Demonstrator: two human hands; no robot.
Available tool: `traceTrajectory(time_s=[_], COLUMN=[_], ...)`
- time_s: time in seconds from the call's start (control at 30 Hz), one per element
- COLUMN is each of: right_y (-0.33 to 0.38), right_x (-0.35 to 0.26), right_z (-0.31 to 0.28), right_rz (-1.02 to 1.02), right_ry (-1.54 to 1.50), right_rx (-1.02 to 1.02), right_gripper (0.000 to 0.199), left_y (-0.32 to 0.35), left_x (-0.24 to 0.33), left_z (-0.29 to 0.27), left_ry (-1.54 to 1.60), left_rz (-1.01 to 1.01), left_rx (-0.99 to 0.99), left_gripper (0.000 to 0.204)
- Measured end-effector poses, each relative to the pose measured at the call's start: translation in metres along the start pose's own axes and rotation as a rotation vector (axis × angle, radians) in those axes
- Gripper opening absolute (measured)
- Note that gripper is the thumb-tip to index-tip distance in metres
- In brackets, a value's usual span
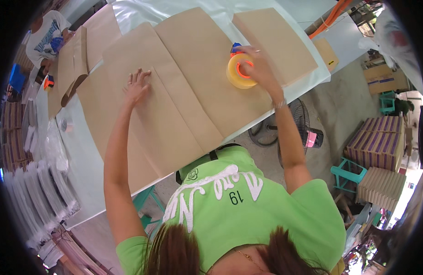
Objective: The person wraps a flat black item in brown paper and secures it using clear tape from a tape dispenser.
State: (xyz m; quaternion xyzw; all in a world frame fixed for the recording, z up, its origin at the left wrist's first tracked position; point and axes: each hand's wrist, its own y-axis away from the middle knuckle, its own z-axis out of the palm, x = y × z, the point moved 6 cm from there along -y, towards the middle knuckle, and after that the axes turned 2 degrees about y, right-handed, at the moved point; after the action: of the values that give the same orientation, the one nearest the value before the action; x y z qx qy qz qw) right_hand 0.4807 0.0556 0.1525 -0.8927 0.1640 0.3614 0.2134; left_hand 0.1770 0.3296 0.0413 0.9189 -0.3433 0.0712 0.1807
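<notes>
Large flat sheets of brown cardboard [207,68] lie before me on the table, with a folded flap [174,105] running across the middle. My left hand [138,86] rests on the cardboard left of that flap, fingers spread. At the right, my right hand [261,68] grips a tape dispenser [237,49], orange and blue, loaded with a wide roll of yellowish clear tape [238,79]. The dispenser is over the right part of the cardboard; its handle is partly hidden by my fingers.
A stack of brown cardboard [275,43] sits at the far right of the white-covered table [83,183]. At far left, a co-worker [46,36] is beside more cardboard and another tape dispenser [48,82]. A black fan [294,130] stands on the floor right of the table.
</notes>
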Motion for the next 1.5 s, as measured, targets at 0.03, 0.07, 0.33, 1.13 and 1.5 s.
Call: traceTrajectory(time_s=[0.03,0.07,0.33,1.13,1.5], right_y=[-0.008,-0.011,-0.023,0.025,-0.005], right_x=[0.055,0.098,0.170,-0.083,-0.191], right_z=[-0.013,-0.018,0.029,0.095,0.174], right_rz=[0.050,0.093,0.393,0.489,-0.110], right_ry=[0.171,0.341,0.010,-1.389,0.181], right_rx=[0.014,0.022,-0.388,0.204,0.298], right_gripper=[0.055,0.067,0.089,0.048,0.059], left_y=[-0.008,-0.013,-0.020,-0.014,-0.007], left_x=[0.009,0.013,-0.025,-0.004,-0.005], left_z=[-0.002,-0.001,0.017,-0.010,-0.012], left_ry=[0.019,0.020,-0.037,0.023,0.052], left_rz=[0.035,0.025,0.052,0.220,0.315], left_rx=[-0.024,-0.010,0.101,-0.023,0.052], left_gripper=[0.051,0.051,0.051,0.049,0.049])
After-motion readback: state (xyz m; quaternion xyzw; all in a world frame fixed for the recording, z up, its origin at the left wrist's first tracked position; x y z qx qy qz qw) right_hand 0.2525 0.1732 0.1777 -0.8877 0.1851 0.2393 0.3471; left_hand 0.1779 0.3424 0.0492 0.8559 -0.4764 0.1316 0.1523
